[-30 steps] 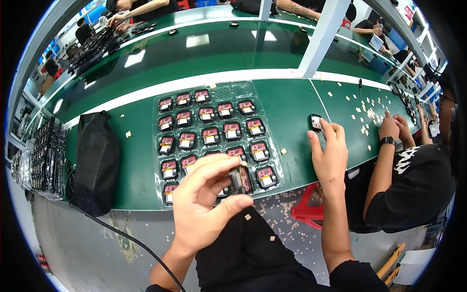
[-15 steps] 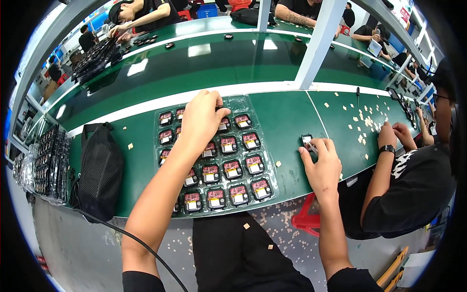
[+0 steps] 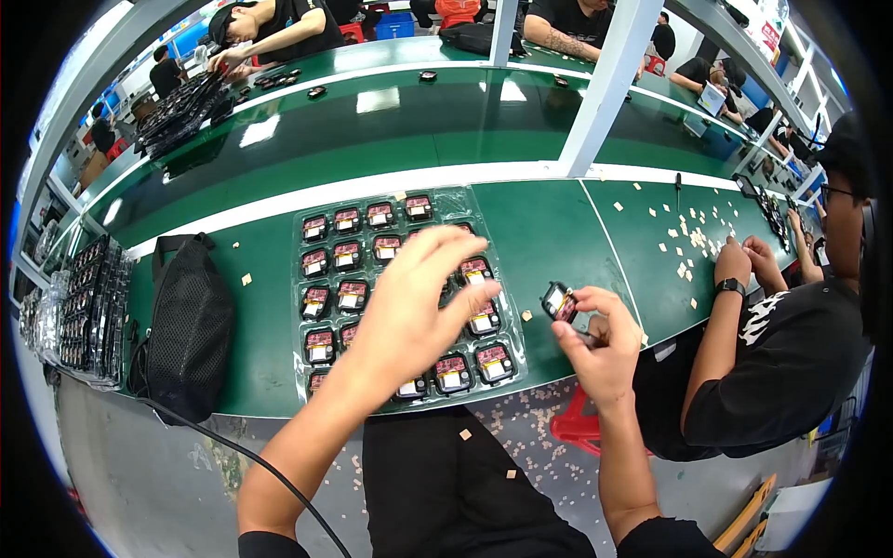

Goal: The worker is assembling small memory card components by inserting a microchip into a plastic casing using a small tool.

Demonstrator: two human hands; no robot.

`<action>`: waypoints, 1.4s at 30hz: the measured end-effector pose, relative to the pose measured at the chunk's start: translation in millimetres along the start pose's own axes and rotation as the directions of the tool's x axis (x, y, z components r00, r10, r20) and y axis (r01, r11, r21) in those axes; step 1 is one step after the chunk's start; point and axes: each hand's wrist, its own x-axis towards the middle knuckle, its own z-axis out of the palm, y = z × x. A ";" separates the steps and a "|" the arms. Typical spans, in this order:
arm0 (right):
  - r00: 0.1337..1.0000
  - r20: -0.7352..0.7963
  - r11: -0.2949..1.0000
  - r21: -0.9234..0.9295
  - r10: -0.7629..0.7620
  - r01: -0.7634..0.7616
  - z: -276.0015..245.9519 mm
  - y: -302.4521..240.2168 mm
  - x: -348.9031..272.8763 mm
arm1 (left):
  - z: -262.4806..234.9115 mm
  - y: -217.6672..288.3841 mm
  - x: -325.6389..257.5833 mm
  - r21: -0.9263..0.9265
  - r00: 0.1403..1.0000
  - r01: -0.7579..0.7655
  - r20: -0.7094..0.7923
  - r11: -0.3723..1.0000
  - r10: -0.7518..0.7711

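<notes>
My right hand [image 3: 605, 349] pinches a small black square module [image 3: 558, 302] with a red board and a white label, raised and tilted over the green table. Something dark and slim also shows under those fingers; I cannot make out its kind. My left hand [image 3: 423, 298] is empty with fingers apart, hovering above a clear plastic tray [image 3: 484, 209] and hiding part of it. Rows of similar modules [image 3: 452, 374] sit in the tray's pockets. At its far edge lies a small tan square piece [image 3: 400, 196].
A black mesh bag [image 3: 193, 325] and stacked filled trays [image 3: 84, 307] stand at the left, with a cable crossing below. Tan squares [image 3: 696, 237] lie scattered at the right, near a co-worker's hands [image 3: 739, 260]. A white post [image 3: 609, 88] rises from the table's far edge.
My left hand has come back from the tray's far rows toward me and to the right, its fingers now spread. My right hand has lifted the module off the table and tilted it.
</notes>
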 end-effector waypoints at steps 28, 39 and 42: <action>0.811 0.255 0.830 -0.052 -0.527 0.556 34.9 -73.4 -30.8 | 20.7 48.5 -138.5 -0.978 0.853 0.061 -0.051 0.197 -0.519; 0.817 0.277 0.841 -0.051 -0.506 0.538 34.4 -75.9 -30.6 | 21.4 48.2 -139.4 -0.983 0.857 0.086 -0.011 0.164 -0.516; 0.864 0.261 0.899 0.043 -0.431 0.435 36.2 -69.9 -33.4 | 22.1 47.0 -140.1 -0.979 0.858 0.088 -0.018 0.182 -0.513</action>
